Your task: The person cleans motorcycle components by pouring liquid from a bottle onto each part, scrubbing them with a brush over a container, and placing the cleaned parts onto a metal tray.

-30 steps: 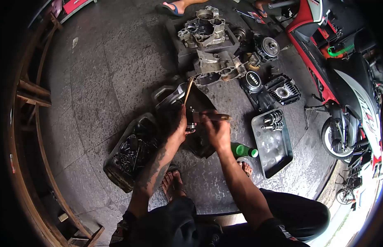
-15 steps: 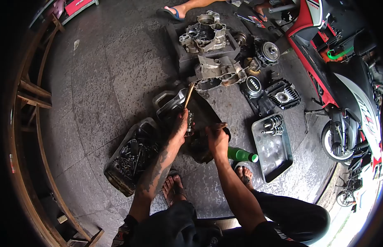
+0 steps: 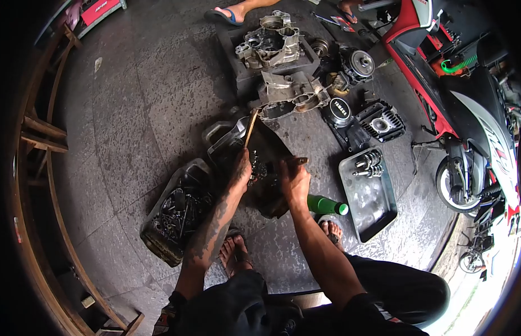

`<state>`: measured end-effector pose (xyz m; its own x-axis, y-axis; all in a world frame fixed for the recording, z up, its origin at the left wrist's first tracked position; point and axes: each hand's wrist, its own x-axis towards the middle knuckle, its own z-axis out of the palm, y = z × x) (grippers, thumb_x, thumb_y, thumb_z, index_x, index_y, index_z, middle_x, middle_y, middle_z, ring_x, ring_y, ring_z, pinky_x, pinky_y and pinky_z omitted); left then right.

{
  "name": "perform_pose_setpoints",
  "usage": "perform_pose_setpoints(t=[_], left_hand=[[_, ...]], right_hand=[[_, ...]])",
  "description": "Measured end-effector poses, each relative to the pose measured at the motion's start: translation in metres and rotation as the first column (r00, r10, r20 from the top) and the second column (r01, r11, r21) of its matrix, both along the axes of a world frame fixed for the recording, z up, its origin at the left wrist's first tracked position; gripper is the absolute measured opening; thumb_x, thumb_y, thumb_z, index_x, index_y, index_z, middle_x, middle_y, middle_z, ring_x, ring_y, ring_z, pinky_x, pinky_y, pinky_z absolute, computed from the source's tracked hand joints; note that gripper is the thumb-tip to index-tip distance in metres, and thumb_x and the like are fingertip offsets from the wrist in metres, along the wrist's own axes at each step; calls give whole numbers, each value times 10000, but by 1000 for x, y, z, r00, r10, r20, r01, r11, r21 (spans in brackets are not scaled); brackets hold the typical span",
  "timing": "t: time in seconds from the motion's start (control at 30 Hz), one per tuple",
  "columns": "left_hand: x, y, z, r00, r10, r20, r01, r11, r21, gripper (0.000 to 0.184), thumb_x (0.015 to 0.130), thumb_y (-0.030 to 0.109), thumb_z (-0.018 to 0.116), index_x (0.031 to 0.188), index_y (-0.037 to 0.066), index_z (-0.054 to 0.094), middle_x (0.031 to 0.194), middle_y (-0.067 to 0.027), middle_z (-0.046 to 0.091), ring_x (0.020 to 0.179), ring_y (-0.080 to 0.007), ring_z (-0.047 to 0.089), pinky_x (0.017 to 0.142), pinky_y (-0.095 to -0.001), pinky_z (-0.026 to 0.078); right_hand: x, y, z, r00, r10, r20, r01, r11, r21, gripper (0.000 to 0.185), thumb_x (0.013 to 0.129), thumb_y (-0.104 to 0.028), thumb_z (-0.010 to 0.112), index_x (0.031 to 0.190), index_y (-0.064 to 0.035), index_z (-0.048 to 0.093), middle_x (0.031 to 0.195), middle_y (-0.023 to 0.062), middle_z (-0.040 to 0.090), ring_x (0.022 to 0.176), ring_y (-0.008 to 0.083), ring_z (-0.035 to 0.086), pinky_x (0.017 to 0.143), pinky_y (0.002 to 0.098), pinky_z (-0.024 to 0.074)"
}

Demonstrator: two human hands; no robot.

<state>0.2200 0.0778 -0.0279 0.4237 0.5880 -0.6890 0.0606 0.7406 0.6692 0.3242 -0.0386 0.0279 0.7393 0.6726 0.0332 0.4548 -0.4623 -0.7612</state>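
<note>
Gripping the dark metal part in the left hand, up over the black tray, with a wooden stick poking out too! Clutching a brown-handled tool in the closed right hand, just across from the part. Over to the right, past the green bottle: geared shafts in a grey tray.

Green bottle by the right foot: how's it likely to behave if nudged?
Probably rolls: the green bottle looks round-sided and seems to lie on its side. Likely slippery, given its smooth, shiny surface. The tray beside it might stop a roll.
</note>
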Motion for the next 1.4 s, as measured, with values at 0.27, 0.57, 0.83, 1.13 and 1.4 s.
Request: perform_pose_setpoints(t=[0.27, 0.57, 0.83, 1.13, 1.4], left_hand=[[6, -6, -1, 974, -5, -226, 78, 945, 317, 576, 864, 626, 510, 1096, 99, 528, 959, -87, 569, 819, -177, 588, 476, -307, 472], [4, -10, -8, 992, -38, -117, 37, 999, -9, 630, 943, 577, 377, 1302, 66, 460, 1117, -112, 572, 861, -191, 603, 854, -366, 483], [3, 1, -5, 998, -32, -50, 36, 997, 72, 540, 880, 514, 588, 1173, 61, 560, 1118, -103, 586, 1037, -194, 558, 893, -391, 456], [7, -6, -12, 965, 191, 181, -186, 982, -45, 400, 891, 510, 566, 1057, 149, 522, 801, -32, 585, 614, -137, 587, 519, -301, 515], [8, -14, -2, 978, 197, 69, -205, 971, 120, 384, 903, 508, 549, 1075, 166, 531, 850, -2, 591, 655, -119, 597, 536, -276, 501]], right_hand=[[-15, -9, 6, 986, -47, -160, 47, 999, -7, 252, 882, -217, 631, 969, 19, 620, 818, 205, 660, 744, 333, 660, 686, 372, 505], [-14, -4, 27, 983, -9, -184, 50, 974, 219, 243, 898, -224, 614, 924, 17, 598, 798, 189, 662, 709, 301, 656, 663, 383, 497], [-17, -18, -11, 999, -4, -46, 8, 996, 94, 231, 872, -193, 614, 943, 26, 620, 807, 238, 653, 774, 414, 645, 661, 436, 509], [-37, -23, 25, 940, -50, -336, 188, 901, 392, 211, 909, -183, 600, 919, 28, 603, 762, 180, 646, 666, 247, 636, 646, 345, 491], [-37, -22, 26, 979, 66, -192, -8, 958, 287, 227, 905, -197, 593, 960, 23, 597, 820, 188, 659, 760, 318, 653, 716, 365, 493]])
